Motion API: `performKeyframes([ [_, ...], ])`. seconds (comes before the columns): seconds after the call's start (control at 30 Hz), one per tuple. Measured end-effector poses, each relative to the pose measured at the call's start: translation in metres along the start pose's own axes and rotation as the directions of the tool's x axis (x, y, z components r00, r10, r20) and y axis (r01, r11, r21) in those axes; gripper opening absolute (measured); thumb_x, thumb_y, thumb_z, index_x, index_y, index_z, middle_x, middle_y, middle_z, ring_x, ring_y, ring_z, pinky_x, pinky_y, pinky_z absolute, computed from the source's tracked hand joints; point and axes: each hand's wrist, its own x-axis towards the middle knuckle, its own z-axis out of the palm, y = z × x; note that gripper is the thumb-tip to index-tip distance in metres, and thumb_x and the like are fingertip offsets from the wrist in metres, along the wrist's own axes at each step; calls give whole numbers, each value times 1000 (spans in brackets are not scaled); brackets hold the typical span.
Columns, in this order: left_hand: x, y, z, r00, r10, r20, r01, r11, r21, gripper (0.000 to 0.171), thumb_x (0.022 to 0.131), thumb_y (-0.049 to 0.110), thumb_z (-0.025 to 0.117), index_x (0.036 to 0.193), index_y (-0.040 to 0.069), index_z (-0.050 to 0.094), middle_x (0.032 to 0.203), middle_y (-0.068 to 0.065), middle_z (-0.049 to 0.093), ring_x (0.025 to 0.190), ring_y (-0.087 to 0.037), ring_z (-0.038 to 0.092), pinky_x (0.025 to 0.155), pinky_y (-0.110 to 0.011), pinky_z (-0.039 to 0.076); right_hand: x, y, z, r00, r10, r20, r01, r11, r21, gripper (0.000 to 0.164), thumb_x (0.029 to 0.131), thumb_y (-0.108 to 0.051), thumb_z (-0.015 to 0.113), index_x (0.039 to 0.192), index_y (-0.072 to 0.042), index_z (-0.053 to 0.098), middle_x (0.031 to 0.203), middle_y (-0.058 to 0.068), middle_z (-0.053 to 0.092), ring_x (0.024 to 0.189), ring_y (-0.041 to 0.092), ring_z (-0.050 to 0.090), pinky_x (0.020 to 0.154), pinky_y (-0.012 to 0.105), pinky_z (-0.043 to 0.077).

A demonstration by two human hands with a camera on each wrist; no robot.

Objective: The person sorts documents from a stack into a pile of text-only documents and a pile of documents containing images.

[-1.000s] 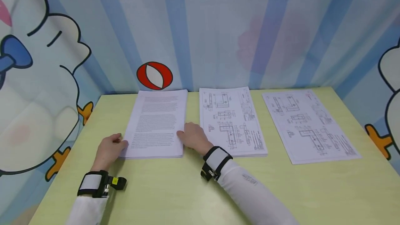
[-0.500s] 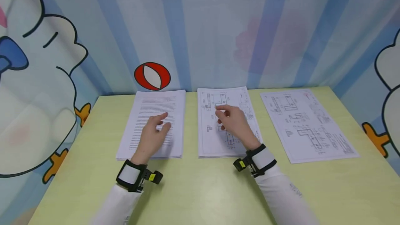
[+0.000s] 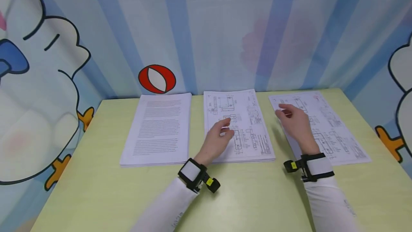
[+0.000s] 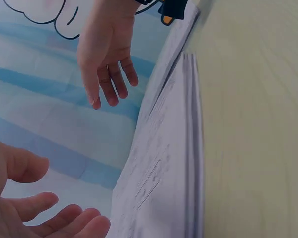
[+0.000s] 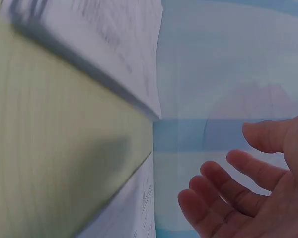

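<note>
My left hand (image 3: 215, 142) hovers over the middle stack of drawing sheets (image 3: 260, 142), its fingers loosely bent around nothing. Over the left edge of the drawing sheet on the right (image 3: 349, 149) hangs my right hand (image 3: 297, 124), also holding nothing. In the left wrist view the thick edge of the middle stack (image 4: 191, 148) shows below the relaxed left fingers. The right wrist view has the right hand (image 5: 243, 193) with spread fingers, apart from the paper. A stack of text pages (image 3: 157, 131) lies at the left, with neither hand on it.
All the paper lies on a pale yellow-green table (image 3: 96, 196). Behind the table's far edge stands a blue striped curtain (image 3: 219, 38) with cartoon figures. Strips of table surface separate the stacks. Each wrist wears a strapped black camera (image 3: 212, 184).
Both hands have left the text stack's sides, risen and moved right. The left hand crossed to the middle stack, and the right hand passed over it to the rightmost sheet.
</note>
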Motion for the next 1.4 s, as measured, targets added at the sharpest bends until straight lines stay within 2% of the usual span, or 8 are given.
performKeyframes([
  [0.33, 12, 16, 74, 989, -52, 140, 71, 988, -138, 49, 100, 24, 54, 147, 13, 48, 149, -11, 51, 125, -22, 62, 106, -36, 48, 0, 69, -52, 985, 151, 86, -141, 983, -115, 77, 101, -49, 44, 153, 5, 27, 148, 40, 35, 122, 56, 48, 90, 62, 45],
  [0.5, 11, 25, 108, 971, -114, 211, 160, 962, -220, 47, 97, 28, 58, 142, 19, 54, 150, -7, 50, 126, -20, 59, 106, -34, 46, -3, 97, -73, 961, 247, 124, -222, 957, -189, 89, 100, -54, 43, 155, 9, 11, 152, 44, 18, 132, 64, 28, 98, 70, 34],
  [0.7, 11, 32, 138, 951, -169, 259, 249, 915, -318, 46, 93, 26, 62, 138, 19, 57, 151, -6, 51, 128, -17, 57, 106, -33, 47, -8, 115, -94, 925, 345, 158, -304, 923, -235, 98, 98, -58, 42, 153, 10, -2, 149, 48, 17, 125, 63, 32, 96, 69, 35],
  [0.9, 15, 31, 150, 936, -187, 298, 318, 809, -494, 47, 93, 17, 63, 140, 13, 56, 152, -11, 48, 124, -16, 56, 106, -38, 49, -12, 124, -93, 911, 359, 203, -294, 911, -290, 105, 96, -62, 44, 152, 12, -6, 143, 50, 25, 106, 54, 46, 83, 59, 44],
  [1.03, 17, 28, 153, 928, -180, 327, 345, 748, -567, 52, 91, 14, 62, 142, 11, 52, 145, -10, 53, 117, -16, 57, 109, -42, 47, -14, 123, -89, 915, 367, 167, -301, 897, -322, 110, 93, -65, 48, 153, 11, -4, 137, 50, 33, 98, 51, 52, 72, 48, 46],
  [1.13, 19, 27, 153, 925, -175, 337, 356, 708, -610, 54, 91, 13, 62, 144, 11, 50, 140, -10, 56, 118, -20, 58, 111, -45, 44, -13, 119, -87, 919, 372, 134, -310, 887, -341, 114, 89, -68, 53, 154, 9, -1, 134, 50, 35, 98, 55, 47, 71, 50, 45],
  [1.3, 18, 28, 153, 923, -192, 333, 369, 686, -628, 54, 91, 13, 63, 143, 13, 49, 139, -10, 57, 120, -24, 59, 112, -47, 43, -11, 114, -80, 927, 366, 87, -313, 879, -359, 119, 83, -70, 60, 154, 8, 5, 124, 48, 38, 98, 56, 39, 74, 59, 39],
  [1.4, 18, 28, 153, 923, -197, 330, 371, 681, -632, 53, 91, 12, 63, 142, 13, 50, 136, -11, 60, 119, -23, 59, 112, -47, 43, -9, 110, -76, 936, 343, 77, -292, 881, -373, 114, 82, -63, 67, 152, 10, 14, 116, 44, 39, 94, 53, 39, 71, 56, 38],
])
